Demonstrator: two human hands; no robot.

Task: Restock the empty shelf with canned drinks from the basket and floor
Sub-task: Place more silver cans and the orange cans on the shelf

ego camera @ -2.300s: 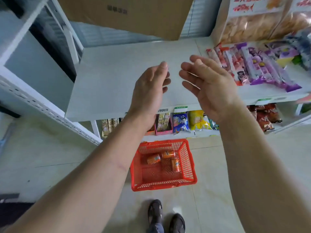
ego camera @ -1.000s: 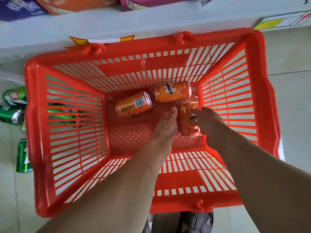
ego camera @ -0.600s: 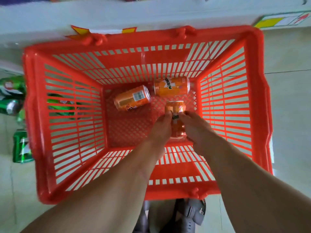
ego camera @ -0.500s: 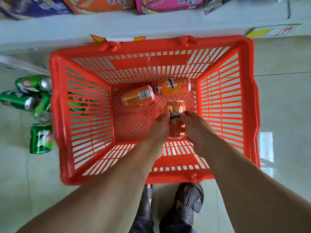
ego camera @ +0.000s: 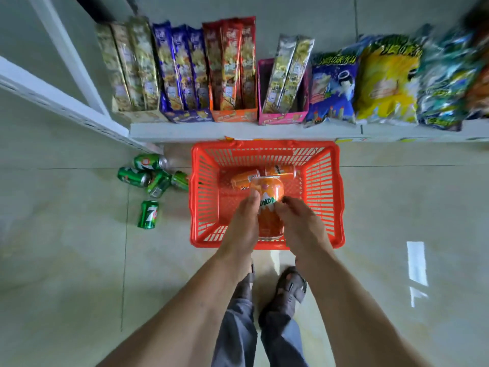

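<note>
An orange can (ego camera: 267, 202) is held up above the red basket (ego camera: 325, 197), gripped between my left hand (ego camera: 242, 226) and my right hand (ego camera: 301, 226), one on each side. Two more orange cans (ego camera: 280, 171) lie on their sides on the basket's floor behind it. Several green cans (ego camera: 148, 176) lie on the floor tiles to the left of the basket, and one green can (ego camera: 148, 214) sits apart, nearer to me. The empty shelf is out of view.
The basket stands on the floor against a low white shelf (ego camera: 201, 131) stocked with snack boxes (ego camera: 227, 70) and chip bags (ego camera: 386, 80). A white shelf upright (ego camera: 68, 102) slants at left. My feet (ego camera: 288, 287) are just behind the basket.
Both hands have closed on one orange can and lifted it off the basket floor. The view has risen away from the basket, so the low shelf and floor cans now show.
</note>
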